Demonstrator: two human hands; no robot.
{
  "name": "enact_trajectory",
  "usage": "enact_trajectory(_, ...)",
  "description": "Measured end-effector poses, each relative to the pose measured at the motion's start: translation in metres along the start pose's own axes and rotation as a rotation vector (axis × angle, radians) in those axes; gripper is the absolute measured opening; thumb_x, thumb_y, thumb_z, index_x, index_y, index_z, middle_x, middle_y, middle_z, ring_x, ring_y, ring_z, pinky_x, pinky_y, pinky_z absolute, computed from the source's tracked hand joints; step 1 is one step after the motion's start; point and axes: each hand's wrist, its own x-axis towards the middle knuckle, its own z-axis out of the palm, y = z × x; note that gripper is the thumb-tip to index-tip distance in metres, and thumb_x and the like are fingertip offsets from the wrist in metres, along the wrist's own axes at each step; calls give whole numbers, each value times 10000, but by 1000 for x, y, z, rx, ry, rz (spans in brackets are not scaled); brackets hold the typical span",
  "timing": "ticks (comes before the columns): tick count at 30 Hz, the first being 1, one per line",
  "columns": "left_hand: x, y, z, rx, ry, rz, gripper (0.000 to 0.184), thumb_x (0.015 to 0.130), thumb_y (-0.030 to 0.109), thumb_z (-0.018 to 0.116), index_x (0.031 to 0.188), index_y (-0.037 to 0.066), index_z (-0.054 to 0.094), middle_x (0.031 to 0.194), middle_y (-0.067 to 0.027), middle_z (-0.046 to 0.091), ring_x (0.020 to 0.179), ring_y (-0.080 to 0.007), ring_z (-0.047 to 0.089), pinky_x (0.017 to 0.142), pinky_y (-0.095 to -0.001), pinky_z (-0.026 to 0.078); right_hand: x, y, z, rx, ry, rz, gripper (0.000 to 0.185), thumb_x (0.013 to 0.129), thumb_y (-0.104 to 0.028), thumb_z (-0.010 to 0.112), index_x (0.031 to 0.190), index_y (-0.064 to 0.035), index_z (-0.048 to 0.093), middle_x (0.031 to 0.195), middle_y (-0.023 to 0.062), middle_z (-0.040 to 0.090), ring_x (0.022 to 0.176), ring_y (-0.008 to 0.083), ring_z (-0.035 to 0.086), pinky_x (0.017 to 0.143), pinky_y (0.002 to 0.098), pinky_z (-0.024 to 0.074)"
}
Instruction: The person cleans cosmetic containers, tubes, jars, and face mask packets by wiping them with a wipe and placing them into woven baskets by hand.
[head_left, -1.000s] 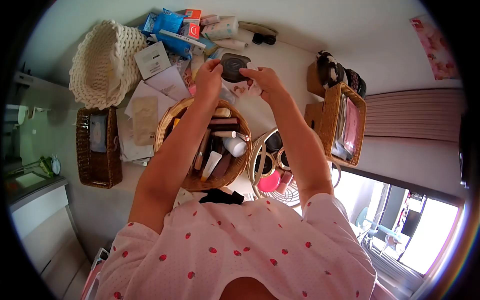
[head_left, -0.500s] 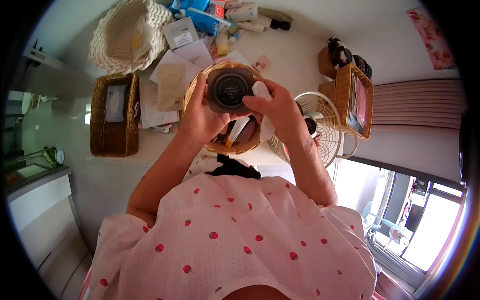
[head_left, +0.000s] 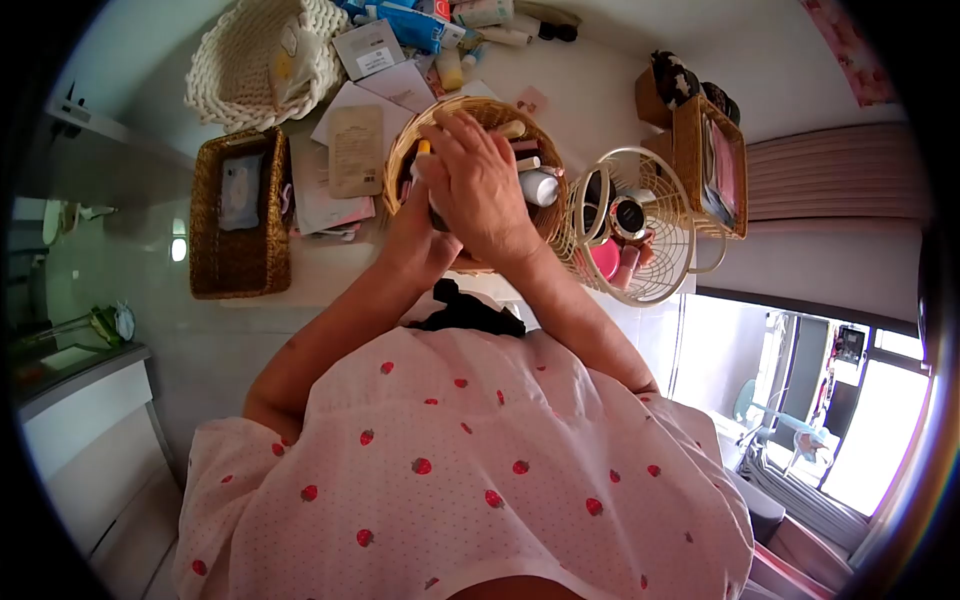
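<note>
My left hand (head_left: 408, 243) holds a dark square cosmetic case (head_left: 437, 218) on edge above a round wicker basket (head_left: 547, 128). Most of the case is hidden behind my right hand (head_left: 483, 192), whose fingers curl over it. A bit of white tissue (head_left: 430, 172) shows between the hands; the rest of it is covered. Inside the basket, to the right of my hands, lie a white bottle (head_left: 538, 188) and several tubes and sticks.
Right of the wicker basket, a cream wire basket (head_left: 668, 285) holds cosmetics. A brown woven basket (head_left: 205, 265) stands left, below a white knitted basket (head_left: 225, 85). Papers and a beige packet (head_left: 355, 150) lie between. Tubes crowd the back; another woven basket (head_left: 688, 160) is far right.
The case has turned from face-up to edge-on, and my right hand has moved left across it, covering it. More of the wicker basket's contents and the wire basket now show.
</note>
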Motion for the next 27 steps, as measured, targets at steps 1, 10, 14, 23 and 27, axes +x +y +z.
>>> enact_trajectory(1,-4,2,5,32,3,-16,431,908,404,403,1234,122,386,1210,-42,459,1110,-165,457,908,-336,394,3,4,1,43,18,40,333,833,-211,471,1092,-12,532,1169,165,495,1121,310,443,943,407,326)
enact_trajectory(10,-8,-10,-24,650,-137,343,417,914,391,386,1223,113,415,1187,-59,482,1092,-197,479,910,-334,393,-33,-19,8,14,72,-42,397,751,-110,535,1127,8,484,1209,169,463,1179,309,389,952,449,315)
enact_trajectory(14,1,-8,-5,104,144,-60,436,906,405,386,1221,105,415,1196,-72,485,1095,-194,488,893,-353,427,-7,3,9,-36,206,-14,370,783,-112,522,1135,-3,485,1203,166,469,1165,315,405,948,458,311)
enact_trajectory(23,8,-7,-7,-75,-116,13,459,926,401,314,1277,111,371,1253,-66,451,1170,-218,418,997,-361,319,-36,-15,-3,64,69,-79,426,788,-97,535,1200,-15,463,1231,166,458,1151,315,427,949,426,328)
enact_trajectory(27,3,-14,8,81,22,-19,470,916,418,341,1280,121,361,1243,-51,459,1143,-207,444,954,-364,369,-5,15,-4,-56,183,-34,418,794,-141,521,1181,1,446,1233,170,441,1167,310,397,943,422,322)
